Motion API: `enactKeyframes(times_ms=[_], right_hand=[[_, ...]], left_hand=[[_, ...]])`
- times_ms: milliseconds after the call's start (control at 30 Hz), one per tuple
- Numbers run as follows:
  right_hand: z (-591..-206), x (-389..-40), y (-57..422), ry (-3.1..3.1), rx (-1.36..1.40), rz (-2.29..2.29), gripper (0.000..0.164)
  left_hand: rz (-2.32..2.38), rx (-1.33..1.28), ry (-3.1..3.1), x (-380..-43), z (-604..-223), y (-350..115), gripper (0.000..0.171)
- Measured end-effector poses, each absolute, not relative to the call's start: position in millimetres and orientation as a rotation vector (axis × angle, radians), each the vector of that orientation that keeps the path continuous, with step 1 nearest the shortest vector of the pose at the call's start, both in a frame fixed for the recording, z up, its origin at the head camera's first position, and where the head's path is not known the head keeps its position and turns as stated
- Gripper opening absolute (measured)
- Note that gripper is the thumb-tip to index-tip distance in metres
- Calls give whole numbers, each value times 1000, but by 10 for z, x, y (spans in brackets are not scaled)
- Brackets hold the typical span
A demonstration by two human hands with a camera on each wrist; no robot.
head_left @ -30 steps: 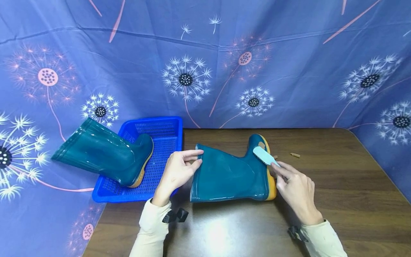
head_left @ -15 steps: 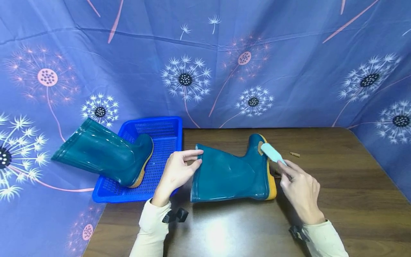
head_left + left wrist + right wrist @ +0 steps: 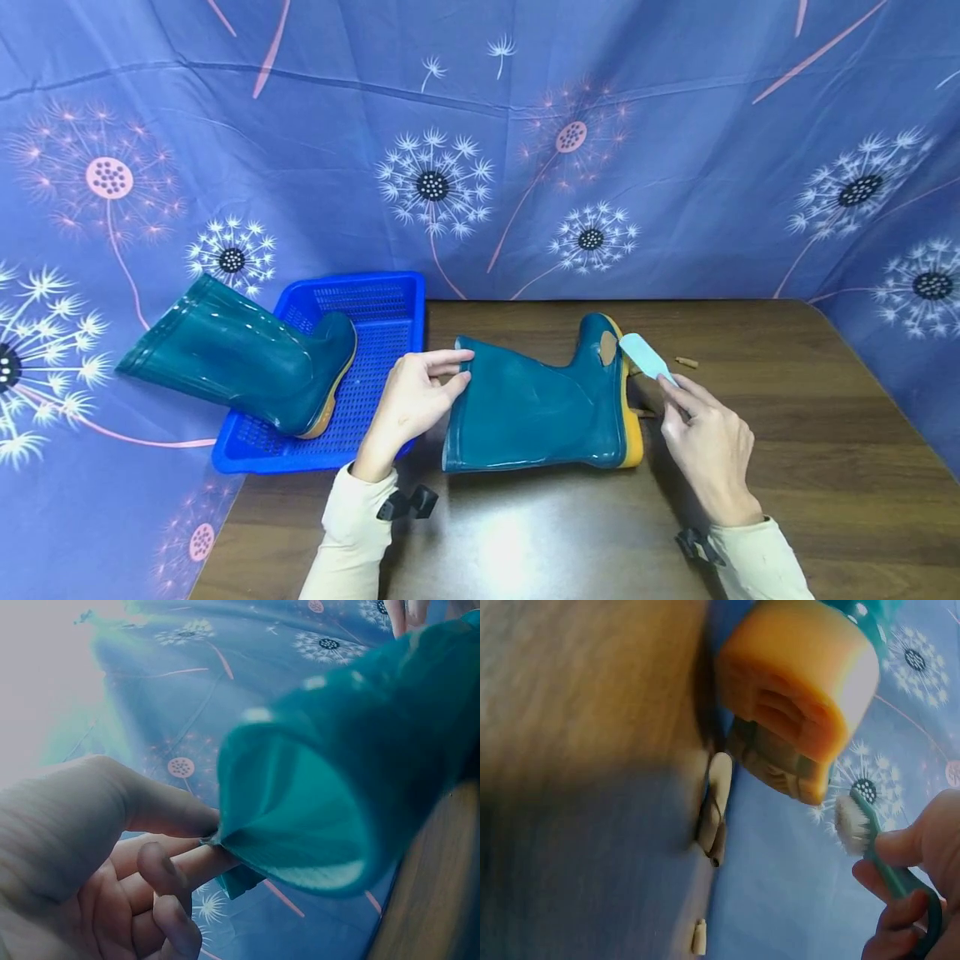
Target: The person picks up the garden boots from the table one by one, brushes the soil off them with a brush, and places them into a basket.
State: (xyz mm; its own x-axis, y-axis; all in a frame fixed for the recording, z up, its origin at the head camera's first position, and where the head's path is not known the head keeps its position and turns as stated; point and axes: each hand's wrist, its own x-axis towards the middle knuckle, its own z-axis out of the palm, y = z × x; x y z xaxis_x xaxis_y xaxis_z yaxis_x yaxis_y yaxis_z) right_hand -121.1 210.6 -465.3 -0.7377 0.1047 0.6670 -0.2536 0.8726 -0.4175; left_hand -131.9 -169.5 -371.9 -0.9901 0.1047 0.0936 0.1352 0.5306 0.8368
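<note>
A teal rain boot [image 3: 525, 408] with a yellow sole [image 3: 634, 429] lies on its side on the table, toe pointing to the back. At its open top, my left hand [image 3: 420, 396] pinches the rim between thumb and fingers, as the left wrist view shows. A tan patch [image 3: 607, 348] marks the boot near the toe. My right hand [image 3: 708, 446] grips a pale turquoise scrub brush [image 3: 645, 357] by its handle. The brush head is just right of the toe's sole edge, its white bristles [image 3: 850, 825] facing the boot in the right wrist view.
A second teal boot [image 3: 240, 358] leans in a blue plastic basket [image 3: 228, 454] at the left, its shaft over the side. Small tan pieces [image 3: 686, 362] lie on the wooden table [image 3: 817, 442] right of the sole. A patterned blue cloth [image 3: 690, 167] hangs behind.
The brush and my right hand have moved right, from over the toe to beside the sole edge, uncovering the tan patch. My left hand has stayed at the rim.
</note>
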Motion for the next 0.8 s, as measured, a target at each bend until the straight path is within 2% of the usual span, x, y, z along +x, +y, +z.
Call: enactKeyframes(times_ms=[233,467,700,800], right_hand=[[-4679,-1206,2043,-2341,287,721,28],[-4671,-1202,2128,-2309,88,672,29],[-4706,-1194,2028,-2328,311,695,27],[-4696,-1196,2043,-2337,219,670,27]], left_hand=[[-1480,-210,-2726,-1320,-3721,-1697,29],[-1480,-215,-2730,-1306,-3695,-1691,29],[-1460,-209,-2739,-1310,-3695,-1699,29],[-1457,-223,-2738,-1316,-3697,-1698,29]])
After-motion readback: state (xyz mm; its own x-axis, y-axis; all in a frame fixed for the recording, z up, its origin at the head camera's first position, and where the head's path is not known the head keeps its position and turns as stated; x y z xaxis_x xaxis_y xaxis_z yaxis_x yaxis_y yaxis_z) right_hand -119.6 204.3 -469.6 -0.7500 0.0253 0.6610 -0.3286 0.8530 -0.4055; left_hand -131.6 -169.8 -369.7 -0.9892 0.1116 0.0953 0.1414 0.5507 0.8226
